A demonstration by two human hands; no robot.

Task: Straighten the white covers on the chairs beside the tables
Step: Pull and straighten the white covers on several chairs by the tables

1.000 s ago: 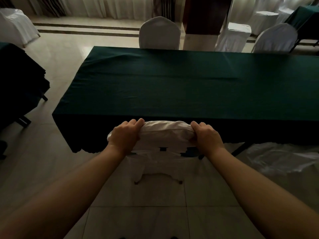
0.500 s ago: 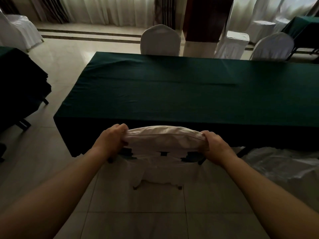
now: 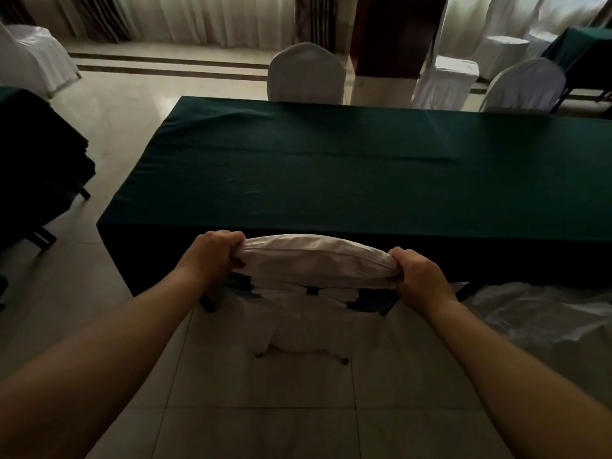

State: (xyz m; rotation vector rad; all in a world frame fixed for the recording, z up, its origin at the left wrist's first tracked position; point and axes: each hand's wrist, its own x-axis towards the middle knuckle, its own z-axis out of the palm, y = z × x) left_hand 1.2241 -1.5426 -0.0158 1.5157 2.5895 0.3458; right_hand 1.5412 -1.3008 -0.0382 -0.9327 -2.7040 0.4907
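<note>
A chair in a white cover (image 3: pixel 314 263) stands right in front of me, pushed against the near side of a long table under a dark green cloth (image 3: pixel 364 173). My left hand (image 3: pixel 212 253) grips the cover at the left top corner of the chair back. My right hand (image 3: pixel 417 273) grips it at the right top corner. The cover is stretched taut across the top between both hands. Lower down it hangs bunched, and dark parts of the chair frame show through gaps. The seat is hidden under the table.
White-covered chairs stand at the table's far side (image 3: pixel 306 74) (image 3: pixel 526 86), with others at far right (image 3: pixel 447 81) and far left (image 3: pixel 29 58). A second dark-clothed table (image 3: pixel 36 160) is at left. Crumpled white fabric (image 3: pixel 536 313) lies at right on the tiled floor.
Both hands have slid outward along the top of the chair back to its corners, stretching the cover wider and flatter. My view has shifted slightly back.
</note>
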